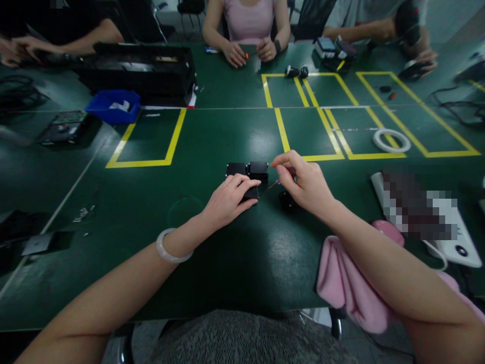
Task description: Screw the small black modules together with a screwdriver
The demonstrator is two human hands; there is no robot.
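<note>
My left hand [232, 196] is closed over a small black box [251, 194] on the green table, fingers on top and thumb along its near side. In my right hand [305, 183] is a thin screwdriver [278, 181], pinched between thumb and fingers. Its metal shaft slants down to the right side of that box; whether the tip touches a screw is too small to tell. Just beyond my left fingers sit two similar black boxes, one on the left [236, 169] and one on the right [258, 170]. A small black part [287, 200] lies below my right hand, partly covered by it.
Yellow tape [282, 131] marks rectangles on the green table [212, 136]. A blue bin [113, 107] stands at the left, a white tape roll [391, 140] at the right. Pink cloth [341, 273] lies under my right forearm. Several people sit across the table.
</note>
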